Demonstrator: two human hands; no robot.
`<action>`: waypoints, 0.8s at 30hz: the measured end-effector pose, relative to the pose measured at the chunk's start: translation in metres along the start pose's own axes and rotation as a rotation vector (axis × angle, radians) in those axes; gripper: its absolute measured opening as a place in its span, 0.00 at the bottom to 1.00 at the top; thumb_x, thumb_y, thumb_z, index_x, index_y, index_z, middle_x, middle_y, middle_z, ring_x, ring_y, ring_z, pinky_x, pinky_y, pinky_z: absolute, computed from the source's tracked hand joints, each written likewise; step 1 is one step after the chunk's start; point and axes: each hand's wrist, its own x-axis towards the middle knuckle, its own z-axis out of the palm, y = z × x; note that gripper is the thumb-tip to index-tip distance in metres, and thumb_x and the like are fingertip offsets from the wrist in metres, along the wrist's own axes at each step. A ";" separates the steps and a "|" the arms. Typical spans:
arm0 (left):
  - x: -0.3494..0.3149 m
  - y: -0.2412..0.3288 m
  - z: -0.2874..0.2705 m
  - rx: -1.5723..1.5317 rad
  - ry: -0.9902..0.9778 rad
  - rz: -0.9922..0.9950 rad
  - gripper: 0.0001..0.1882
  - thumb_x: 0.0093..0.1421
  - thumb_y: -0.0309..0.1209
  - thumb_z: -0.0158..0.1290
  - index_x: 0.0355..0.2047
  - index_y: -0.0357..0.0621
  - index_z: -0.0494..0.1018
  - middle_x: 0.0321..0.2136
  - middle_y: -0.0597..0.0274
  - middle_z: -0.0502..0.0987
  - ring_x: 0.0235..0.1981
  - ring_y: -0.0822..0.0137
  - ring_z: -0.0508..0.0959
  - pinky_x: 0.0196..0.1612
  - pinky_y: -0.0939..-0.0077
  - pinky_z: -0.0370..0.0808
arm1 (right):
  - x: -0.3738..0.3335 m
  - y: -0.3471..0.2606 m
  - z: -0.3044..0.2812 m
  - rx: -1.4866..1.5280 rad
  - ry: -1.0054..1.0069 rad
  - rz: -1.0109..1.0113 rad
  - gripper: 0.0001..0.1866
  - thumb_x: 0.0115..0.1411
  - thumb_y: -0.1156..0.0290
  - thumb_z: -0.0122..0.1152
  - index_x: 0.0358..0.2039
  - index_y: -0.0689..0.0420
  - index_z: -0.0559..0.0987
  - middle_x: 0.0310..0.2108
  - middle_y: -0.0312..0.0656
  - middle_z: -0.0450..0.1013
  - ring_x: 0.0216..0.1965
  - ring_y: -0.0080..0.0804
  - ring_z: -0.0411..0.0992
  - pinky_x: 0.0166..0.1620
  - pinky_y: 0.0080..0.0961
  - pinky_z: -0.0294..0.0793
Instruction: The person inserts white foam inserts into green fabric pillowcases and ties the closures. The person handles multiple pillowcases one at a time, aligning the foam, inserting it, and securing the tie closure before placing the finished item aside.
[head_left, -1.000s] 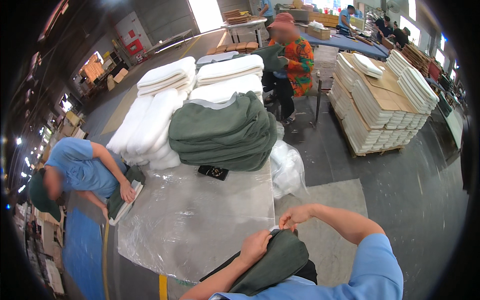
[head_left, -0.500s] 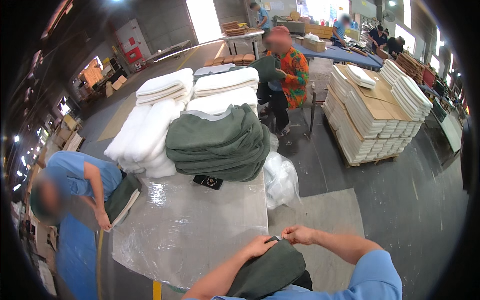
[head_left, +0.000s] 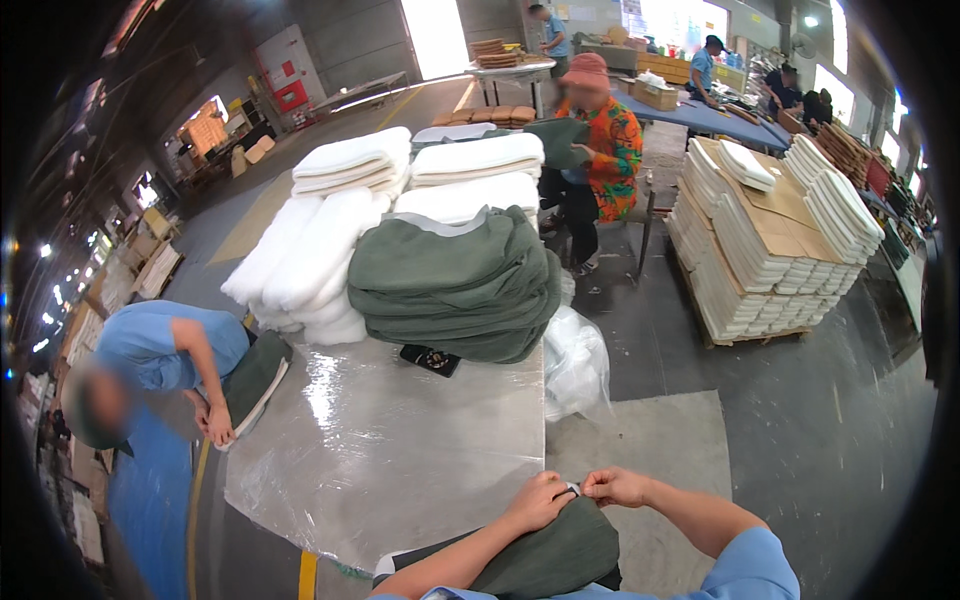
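A dark green fabric cover (head_left: 552, 556) lies across my lap at the table's near right corner. My left hand (head_left: 538, 503) is closed on its far edge, where a small white and black bit shows by the fingertips. Just right of it, my right hand (head_left: 613, 487) pinches the same edge, fingers pressed together. What exactly lies between the right fingertips is too small to make out. Under my left forearm a pale strip of the cover's edge is visible.
On the plastic-covered table (head_left: 400, 440) stand a pile of green covers (head_left: 450, 285), stacked white pads (head_left: 300, 265) and a black phone (head_left: 430, 360). A clear plastic bag (head_left: 577, 365) hangs at its right edge. A co-worker (head_left: 175, 345) bends at the left; a loaded pallet (head_left: 770, 250) stands right.
Both my hands have shifted slightly along the cover's edge, still close together. The view has turned a little left. The co-worker's two hands at the left now meet at their cover's end.
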 end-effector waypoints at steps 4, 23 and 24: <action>0.013 -0.020 0.007 -0.142 -0.170 -0.050 0.17 0.74 0.43 0.50 0.45 0.42 0.80 0.47 0.41 0.79 0.51 0.43 0.78 0.54 0.51 0.74 | 0.008 0.008 0.011 0.012 0.118 -0.058 0.05 0.75 0.67 0.60 0.43 0.54 0.80 0.40 0.32 0.77 0.42 0.22 0.75 0.47 0.26 0.78; 0.043 -0.003 0.015 -0.122 -0.027 -0.395 0.18 0.69 0.40 0.49 0.39 0.38 0.82 0.42 0.40 0.84 0.46 0.37 0.82 0.50 0.43 0.77 | 0.051 0.089 -0.018 0.247 0.368 -0.120 0.11 0.75 0.62 0.61 0.45 0.55 0.82 0.35 0.31 0.80 0.35 0.21 0.77 0.40 0.22 0.77; 0.050 0.006 0.017 -0.131 -0.013 -0.349 0.18 0.69 0.40 0.50 0.40 0.38 0.82 0.42 0.40 0.84 0.46 0.37 0.82 0.50 0.43 0.77 | 0.049 0.088 -0.022 0.262 0.389 -0.132 0.11 0.75 0.62 0.61 0.45 0.55 0.82 0.35 0.31 0.80 0.35 0.21 0.77 0.40 0.23 0.77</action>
